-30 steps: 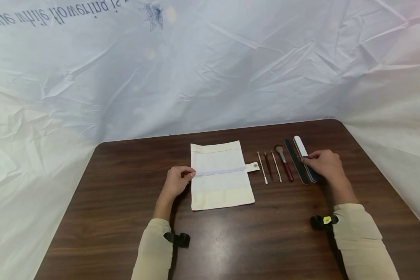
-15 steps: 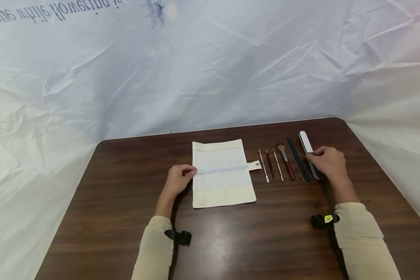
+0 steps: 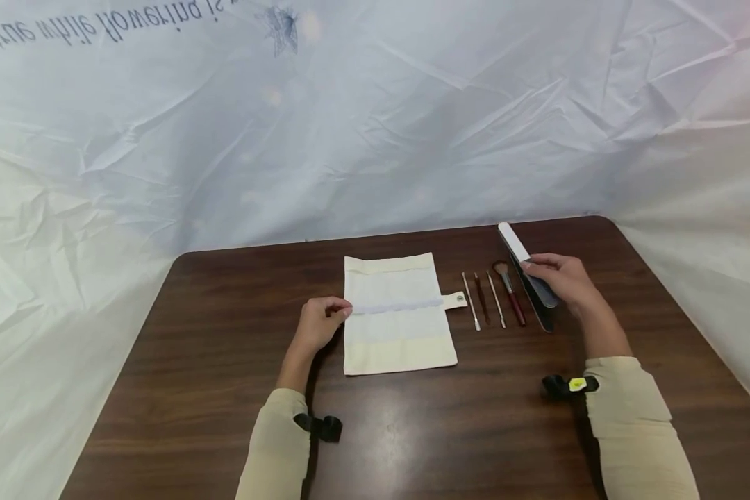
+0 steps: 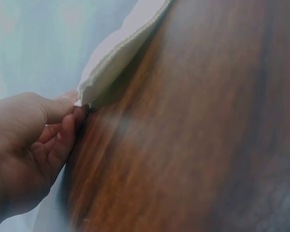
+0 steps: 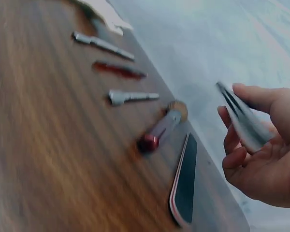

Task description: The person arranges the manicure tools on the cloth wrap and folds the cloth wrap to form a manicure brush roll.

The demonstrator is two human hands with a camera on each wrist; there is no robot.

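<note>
While a dark table (image 3: 225,361) is backed by a wrinkled white sheet (image 3: 375,139), a white-ended file (image 3: 515,244) is held above the far right.
It is pinched by the right hand (image 3: 565,279) over a black file (image 5: 185,179); a brush (image 3: 509,292) and three thin tools (image 3: 471,301) are laid to the left. Mid-table, a cloth pouch (image 3: 400,330) is pinched at its left edge by the left hand (image 3: 318,323).

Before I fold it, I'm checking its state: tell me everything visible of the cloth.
The cloth is a cream, fabric-looking rectangle spread open on the table. Its middle is whiter, crossed by a pale lilac strip; a tab with a metal-looking snap sticks out rightward. The left hand pinches its left edge, which looks slightly raised.
</note>
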